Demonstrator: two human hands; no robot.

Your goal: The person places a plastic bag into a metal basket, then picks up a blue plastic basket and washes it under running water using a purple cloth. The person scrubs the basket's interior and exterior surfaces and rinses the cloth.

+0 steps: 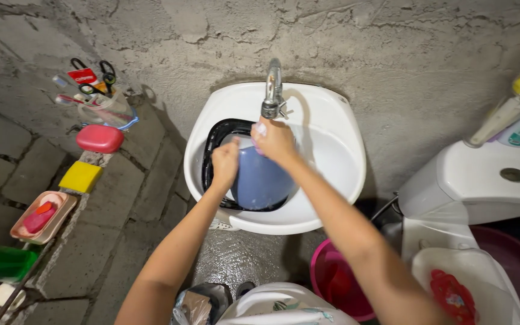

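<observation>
In white sink (pixel 332 129): blue lid (pixel 263 180), both hands gripping.

White ceramic wall basin (pixel 332 129) sits mid-scene against far wall, chrome tap (pixel 272 90) at its far rim; inside it a black plastic tub (pixel 215 141) w/ a blue rounded plastic container (pixel 263 180) in it. Left: stone ledge (pixel 61 241) w/ red oval soap case (pixel 99 138) far, yellow block sponge (pixel 80 176) nearer. Right: white toilet cistern (pixel 482 180); pink plastic bucket (pixel 326 283) near, below basin.

I hold a blue container (pixel 261 180) in the white sink (pixel 332 138) with both hands, left hand (pixel 225 164) and right hand (pixel 275 139), under the tap (pixel 272 90).
</observation>
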